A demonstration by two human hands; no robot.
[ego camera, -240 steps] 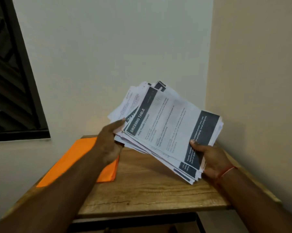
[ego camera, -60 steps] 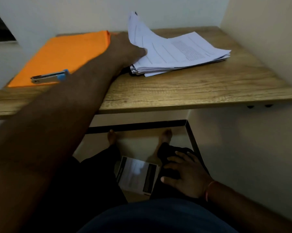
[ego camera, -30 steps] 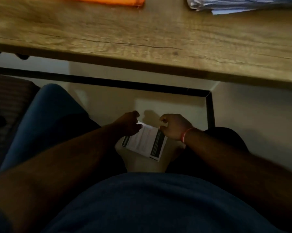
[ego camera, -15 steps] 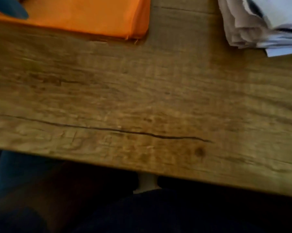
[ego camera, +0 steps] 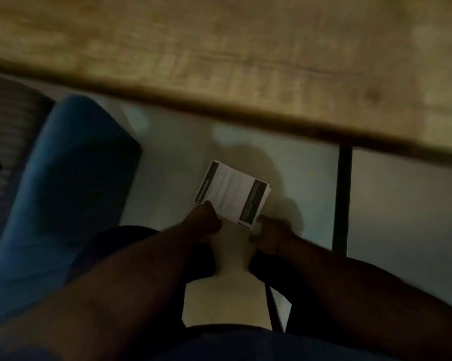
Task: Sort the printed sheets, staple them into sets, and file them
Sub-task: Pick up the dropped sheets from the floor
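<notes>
- bench (ego camera: 245,48): top smeared by motion blur; cut off at upper, left and right edges.
- printed sheet (ego camera: 231,195): print between its dark bands too blurred to read; near corners covered by both grips.
- left grip (ego camera: 204,222), right grip (ego camera: 270,231): dim, fingers merge; hold on sheet cannot be told.
- blue shape (ego camera: 71,178) by bench's left end: cut off, kind unclear.
- dark bar (ego camera: 343,199): top hidden behind bench's near edge.

Single head-worn wide-angle view, tilted steeply down and slightly forward. The near edge of the worktop (ego camera: 245,48) crosses the upper frame close to the lens; the floor (ego camera: 389,204) beneath it lies farther off. Both forearms (ego camera: 131,277) enter from the bottom edge, the left hand (ego camera: 204,222) and right hand (ego camera: 270,235) meeting at a printed sheet (ego camera: 231,195) near centre; dim, motion-blurred.
</notes>
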